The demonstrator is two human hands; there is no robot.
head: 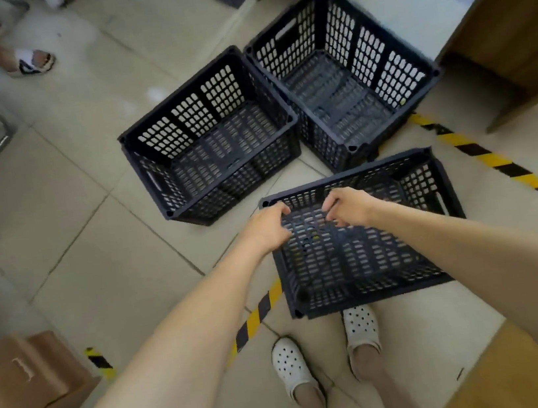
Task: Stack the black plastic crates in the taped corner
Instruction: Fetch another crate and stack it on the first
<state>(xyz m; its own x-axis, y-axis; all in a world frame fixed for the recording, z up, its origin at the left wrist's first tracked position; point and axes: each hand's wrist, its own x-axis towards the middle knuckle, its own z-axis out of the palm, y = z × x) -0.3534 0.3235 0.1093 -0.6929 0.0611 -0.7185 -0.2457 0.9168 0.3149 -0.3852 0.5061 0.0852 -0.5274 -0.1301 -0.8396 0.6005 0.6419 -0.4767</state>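
- Even, soft indoor light, fairly bright; no hard shadows.
- Faint glare patch on the floor tiles [155, 93] beyond the crates.
- Soft shadows under my shoes [292, 366] and the nearest crate [365, 259].
- Strong wide-angle bend: my forearms balloon at the bottom edge.
- Overall slightly soft; corners smeared, cardboard boxes [27, 386] at left blurry.

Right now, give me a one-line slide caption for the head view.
Both hands, left hand and right hand, grip the tilted nearest crate; two more crates stand beyond.

Tiled floor [98, 227]: crates [210, 143], striped tape [496, 161].
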